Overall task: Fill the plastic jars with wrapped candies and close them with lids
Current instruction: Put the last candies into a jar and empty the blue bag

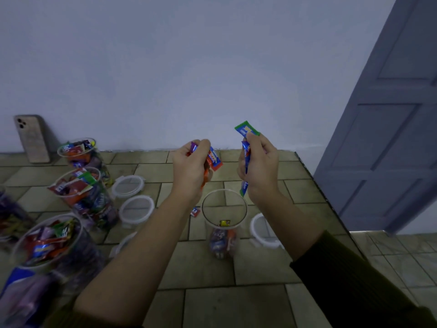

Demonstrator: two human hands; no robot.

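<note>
A tiled table (212,268) carries candy jars (223,223), loose lids (136,208) and a phone (32,138), all below the fingers.

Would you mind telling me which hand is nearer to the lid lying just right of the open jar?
Right. The right hand is above the lid, slightly left of it; the left hand is farther left, beyond the open jar.

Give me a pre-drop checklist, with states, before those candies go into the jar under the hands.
1. Open jar has no lid on: ok.
2. Jar has room, candies only at its bottom: ok.
3. Left hand grips candies: ok.
4. Right hand grips candies: ok.
5. Hands directly over the mouth: cannot tell.
6. Lid lies beside the jar: ok.
7. Stray candy on the table: not ok.
</note>
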